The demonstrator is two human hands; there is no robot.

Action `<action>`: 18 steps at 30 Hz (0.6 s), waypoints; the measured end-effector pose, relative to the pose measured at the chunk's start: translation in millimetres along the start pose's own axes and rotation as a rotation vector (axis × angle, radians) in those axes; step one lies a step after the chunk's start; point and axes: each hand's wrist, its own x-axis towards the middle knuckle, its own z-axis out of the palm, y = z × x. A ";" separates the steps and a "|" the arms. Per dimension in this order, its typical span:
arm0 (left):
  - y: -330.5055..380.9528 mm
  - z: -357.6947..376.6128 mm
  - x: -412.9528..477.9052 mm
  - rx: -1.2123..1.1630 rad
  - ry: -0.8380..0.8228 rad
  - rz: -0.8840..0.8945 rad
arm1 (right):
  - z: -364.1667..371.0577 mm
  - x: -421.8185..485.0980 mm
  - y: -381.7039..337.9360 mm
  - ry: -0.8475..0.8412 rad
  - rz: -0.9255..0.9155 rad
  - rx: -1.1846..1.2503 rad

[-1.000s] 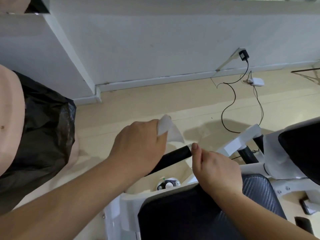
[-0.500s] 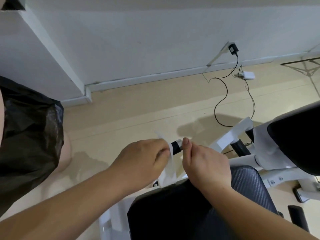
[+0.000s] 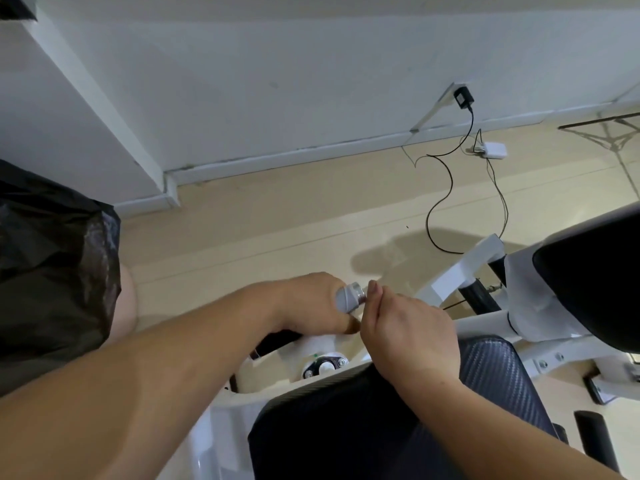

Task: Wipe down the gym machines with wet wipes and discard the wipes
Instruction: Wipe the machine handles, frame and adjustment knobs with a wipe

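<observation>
My left hand (image 3: 308, 306) grips the machine's black handle through a white wet wipe (image 3: 344, 301), which is wrapped round the handle just short of its metal end cap (image 3: 358, 292). My right hand (image 3: 405, 329) is directly to the right, fingers curled, with its fingertips pinching at the end cap. Most of the handle is hidden under my left hand. Below both hands is the machine's black seat pad (image 3: 381, 431), set in a white frame (image 3: 464, 275).
A black trash bag (image 3: 52, 271) hangs at the left. A second black pad (image 3: 595, 289) is on the right. A black cable (image 3: 446, 188) and a white adapter (image 3: 495, 150) lie on the beige floor by the white wall.
The wipe stuck up loose above my left hand, then hung between both hands. It is now wrapped round the handle's end under my left hand, which slid toward the tip.
</observation>
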 end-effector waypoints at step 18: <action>-21.3 -9.7 -16.5 -0.219 -0.140 -0.092 | 0.6 2.2 2.1 -0.050 0.020 0.020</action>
